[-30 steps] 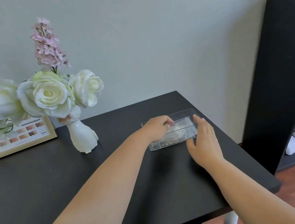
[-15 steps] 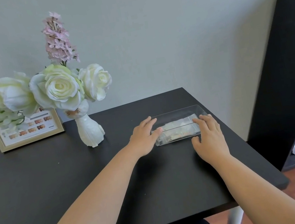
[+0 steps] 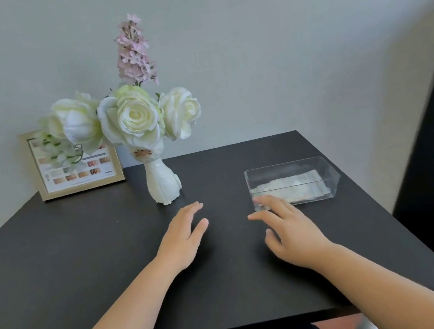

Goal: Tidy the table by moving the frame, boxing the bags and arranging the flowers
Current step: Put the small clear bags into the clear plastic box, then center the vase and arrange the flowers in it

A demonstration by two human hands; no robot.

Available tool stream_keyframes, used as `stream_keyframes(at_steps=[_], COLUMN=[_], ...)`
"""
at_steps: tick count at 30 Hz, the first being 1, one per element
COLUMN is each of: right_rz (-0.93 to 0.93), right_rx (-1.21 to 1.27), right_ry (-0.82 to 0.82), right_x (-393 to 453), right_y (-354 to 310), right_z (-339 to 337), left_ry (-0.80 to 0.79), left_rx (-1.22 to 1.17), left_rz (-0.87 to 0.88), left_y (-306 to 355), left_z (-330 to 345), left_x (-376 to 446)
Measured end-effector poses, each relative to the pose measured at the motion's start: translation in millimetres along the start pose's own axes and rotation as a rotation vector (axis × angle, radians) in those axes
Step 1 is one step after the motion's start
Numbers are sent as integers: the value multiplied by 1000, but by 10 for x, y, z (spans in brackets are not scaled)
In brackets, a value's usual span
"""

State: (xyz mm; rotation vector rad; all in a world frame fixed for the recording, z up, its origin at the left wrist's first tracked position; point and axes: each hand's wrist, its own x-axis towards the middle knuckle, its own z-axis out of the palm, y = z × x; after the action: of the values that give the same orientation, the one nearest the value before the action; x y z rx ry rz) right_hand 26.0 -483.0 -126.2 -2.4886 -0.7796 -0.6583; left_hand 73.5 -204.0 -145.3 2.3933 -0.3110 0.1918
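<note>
Matte black, flat and square-cornered, the table (image 3: 90, 273) carries everything, and the clear box (image 3: 291, 183) near its right edge serves as landmark. Both hands have drawn back from that box since half a second ago: the left hand (image 3: 184, 239) now lies well to its left, flat and empty, and the right hand (image 3: 287, 227) hovers just in front of its near left corner, fingers spread, holding nothing. That suggests the bagging step is done. Far left of the box lean silky cream roses and a pink sprig, the flowers (image 3: 129, 116), in a glossy white vase (image 3: 162, 182). Further left, the gold-edged frame (image 3: 76, 160) stands against the wall. Inside the box lie thin, crinkled plastic bags (image 3: 292, 186).
</note>
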Motion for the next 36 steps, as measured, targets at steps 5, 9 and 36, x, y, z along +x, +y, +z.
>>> stream_keyframes(at_steps=[5, 9, 36], right_rz=[200, 353, 441], right_rx=[246, 302, 410], right_ry=[-284, -283, -174], right_x=[318, 699, 1869], right_y=[-202, -269, -285], right_z=[394, 708, 1613], left_ry=[221, 265, 151], left_rx=[-82, -95, -280], left_rz=[-286, -348, -186], left_y=[-383, -612, -1040], left_z=[-438, -683, -820], left_x=[-147, -115, 840])
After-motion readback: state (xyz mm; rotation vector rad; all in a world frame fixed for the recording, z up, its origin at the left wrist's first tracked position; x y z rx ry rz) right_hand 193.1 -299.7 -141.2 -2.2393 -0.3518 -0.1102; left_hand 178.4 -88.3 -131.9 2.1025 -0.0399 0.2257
